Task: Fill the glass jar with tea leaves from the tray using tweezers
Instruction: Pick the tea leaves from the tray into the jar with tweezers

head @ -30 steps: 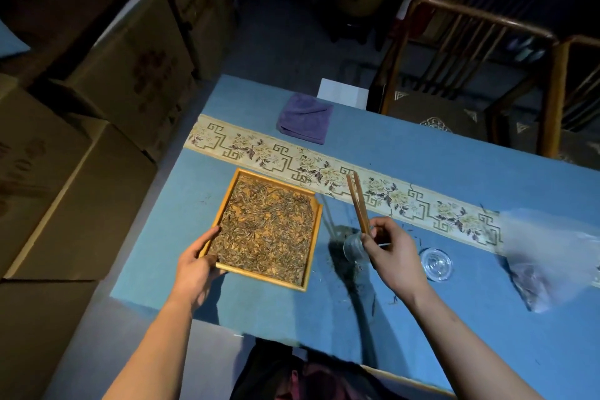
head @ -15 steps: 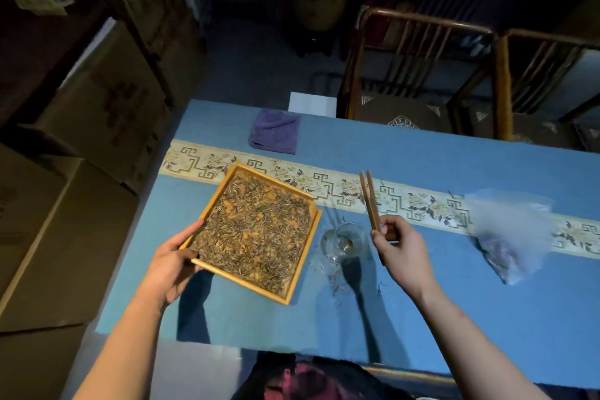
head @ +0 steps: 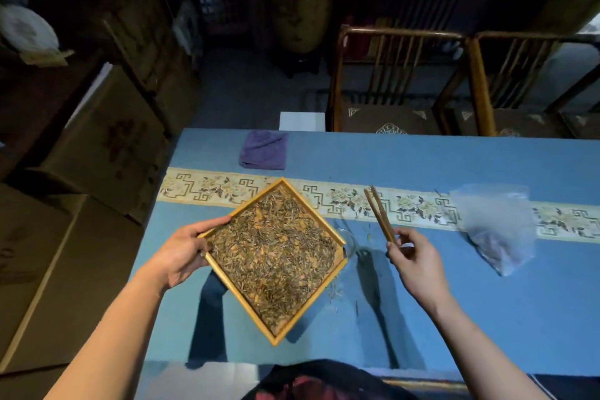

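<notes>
- Tray (head: 337, 239): now turned corner-on and lifted off the table (head: 487, 302), further rotated than half a second ago; filled with tea leaves (head: 272, 253).
- Left hand (head: 181, 250): clasps the tray's left corner.
- Right hand (head: 414, 256): pinches wooden tweezers (head: 378, 213), tips up.
- Glass jar (head: 350, 237): on the table, mostly hidden behind the tray's right corner.

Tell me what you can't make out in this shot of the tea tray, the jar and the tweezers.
All in the head view:
- Clear glass jar: mostly hidden behind the square wooden tray of tea leaves, so its fill level is unknown.
- Brown wooden tweezers: lower ends hidden inside the right hand.
- Clear plastic bag: contents too blurred to identify.
- Left hand: fingers under the tray are hidden.
</notes>
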